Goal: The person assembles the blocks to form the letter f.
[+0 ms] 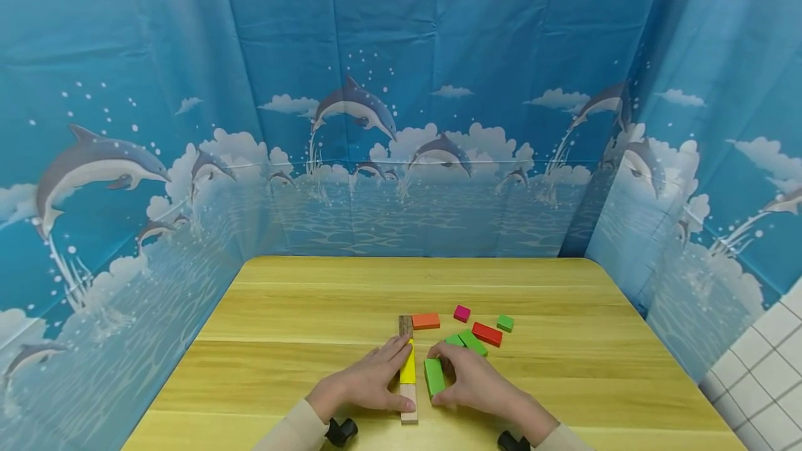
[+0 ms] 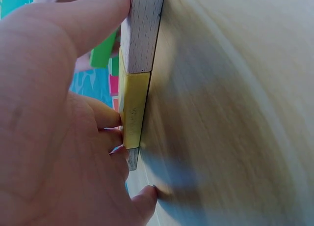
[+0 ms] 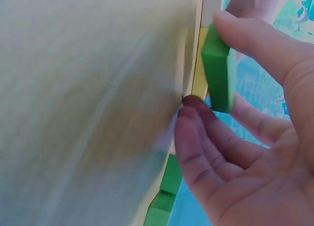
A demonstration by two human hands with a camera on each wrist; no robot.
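A straight row on the table joins a dark brown block (image 1: 406,326), a yellow block (image 1: 408,366) and a pale wooden block (image 1: 409,417), end to end. Over it lies my left hand (image 1: 374,376), its thumb on the pale block and its fairly straight fingertips at the yellow one. Just right of the row, my right hand (image 1: 473,381) pinches a green block (image 1: 434,378) between thumb and index finger. In the right wrist view, that green block (image 3: 218,71) is raised off the table, and the other fingers curl below it.
An orange block (image 1: 426,321) lies against the dark block's right side. Beyond my right hand are more green blocks (image 1: 473,342), a red block (image 1: 487,334), a small pink block (image 1: 461,313) and a small green block (image 1: 505,323). A dolphin-print curtain (image 1: 401,214) surrounds the wooden table (image 1: 282,339).
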